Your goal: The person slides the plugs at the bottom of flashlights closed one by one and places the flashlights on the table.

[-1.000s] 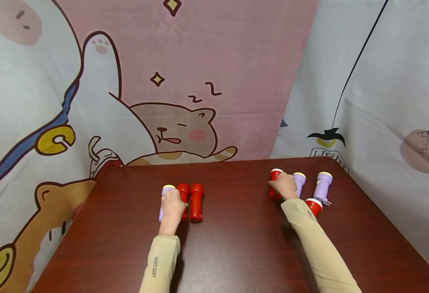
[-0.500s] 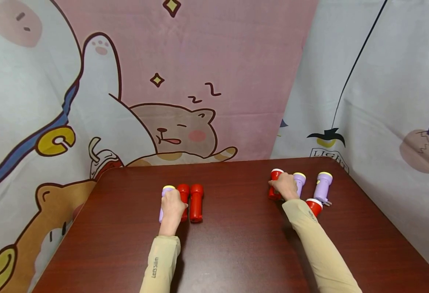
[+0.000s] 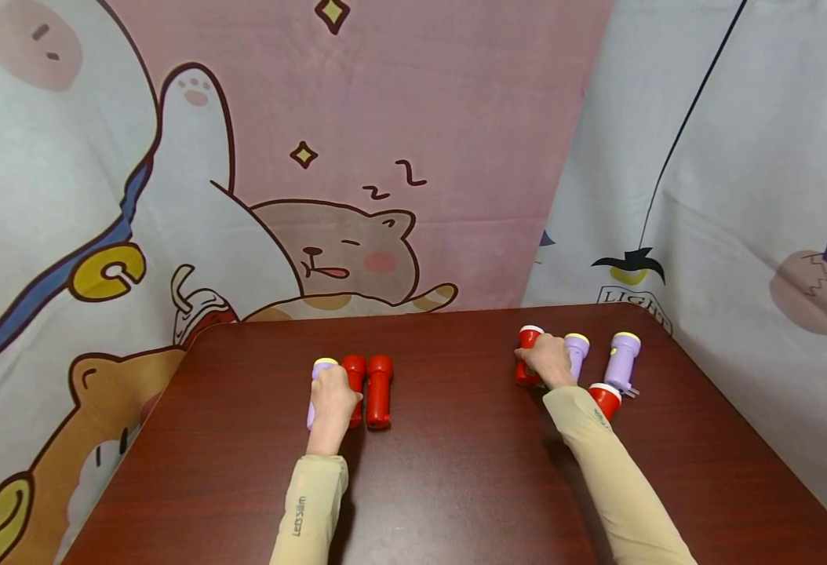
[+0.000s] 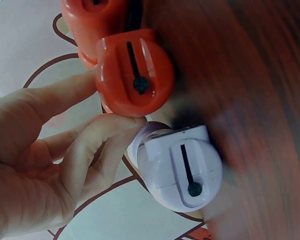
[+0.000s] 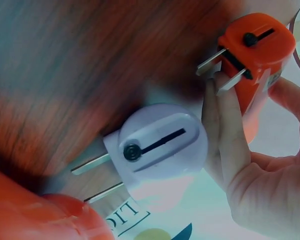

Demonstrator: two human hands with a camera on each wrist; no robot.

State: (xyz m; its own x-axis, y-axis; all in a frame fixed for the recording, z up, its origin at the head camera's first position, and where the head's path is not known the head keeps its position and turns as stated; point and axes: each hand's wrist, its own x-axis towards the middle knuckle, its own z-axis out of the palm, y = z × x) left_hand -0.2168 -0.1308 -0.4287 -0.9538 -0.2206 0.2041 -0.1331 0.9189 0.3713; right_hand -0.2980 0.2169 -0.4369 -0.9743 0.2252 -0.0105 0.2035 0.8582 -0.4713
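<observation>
My left hand (image 3: 332,399) grips the middle one of three flashlights lying side by side, a red flashlight (image 4: 135,75), with thumb and fingers at its sides. A purple flashlight (image 4: 182,170) with a yellow rim lies left of it; another red flashlight (image 3: 379,392) is at its right. At the table's far right, my right hand (image 3: 553,361) holds a red flashlight (image 3: 529,345) with a white rim. Two metal plug prongs stick out of its end in the right wrist view. Just beside my right fingers is a purple flashlight (image 5: 160,145), its prongs also out.
Another purple flashlight (image 3: 622,361) lies farther right. A red flashlight (image 3: 606,399) with a white rim is partly hidden by my right sleeve. The dark wooden table (image 3: 449,471) ends at a printed cloth (image 3: 420,118) behind it.
My right hand has shifted slightly left with the red flashlight, widening the gap to the purple one. The left hand stays in place.
</observation>
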